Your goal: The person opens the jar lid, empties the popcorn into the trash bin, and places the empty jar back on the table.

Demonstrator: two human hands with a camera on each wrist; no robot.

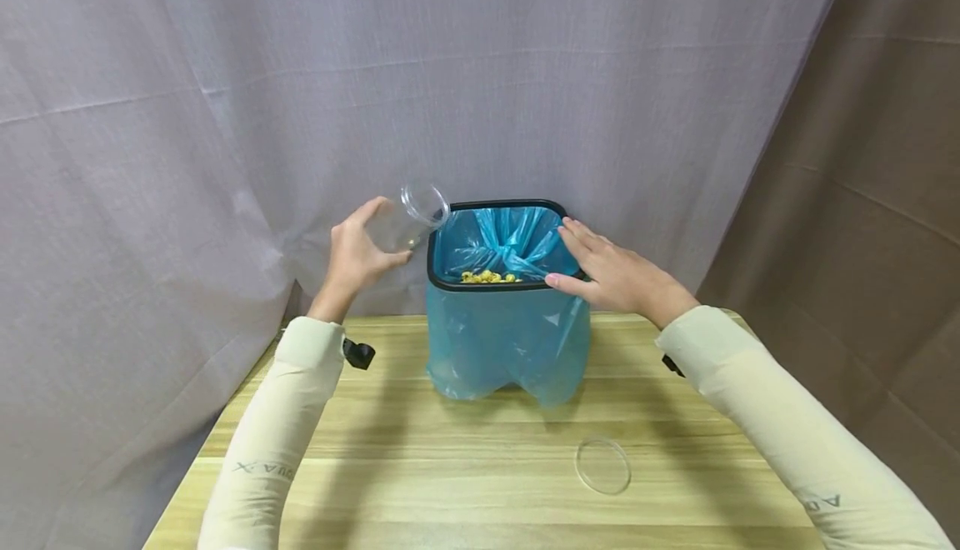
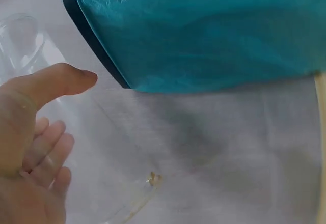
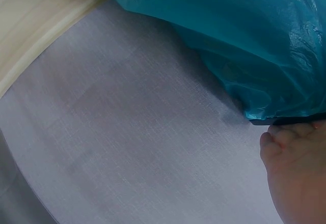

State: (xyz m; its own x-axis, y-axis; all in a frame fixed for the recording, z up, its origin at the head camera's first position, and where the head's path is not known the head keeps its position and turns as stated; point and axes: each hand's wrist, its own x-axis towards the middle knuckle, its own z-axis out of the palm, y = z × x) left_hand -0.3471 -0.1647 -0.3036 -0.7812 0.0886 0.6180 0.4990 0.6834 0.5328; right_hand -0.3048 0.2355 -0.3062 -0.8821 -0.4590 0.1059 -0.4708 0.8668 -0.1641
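A clear plastic jar [image 1: 395, 227] is tipped on its side, its mouth facing the bin. My left hand [image 1: 354, 257] grips the jar between thumb and fingers, and a small yellowish bit [image 2: 154, 179] sits inside near its base. Beside the jar stands a bin [image 1: 504, 337] with a black rim, lined with a blue plastic bag. Small yellow pieces [image 1: 489, 277], like popcorn, lie in the bin. My right hand [image 1: 618, 273] rests at the rim's right side, fingers straight and thumb spread apart.
The bin stands on a light wooden table [image 1: 457, 500] near its back edge. A clear round lid or ring [image 1: 628, 472] lies in front of it. Grey curtain [image 1: 480, 75] hangs close behind, and brown cloth [image 1: 855, 242] is at the right.
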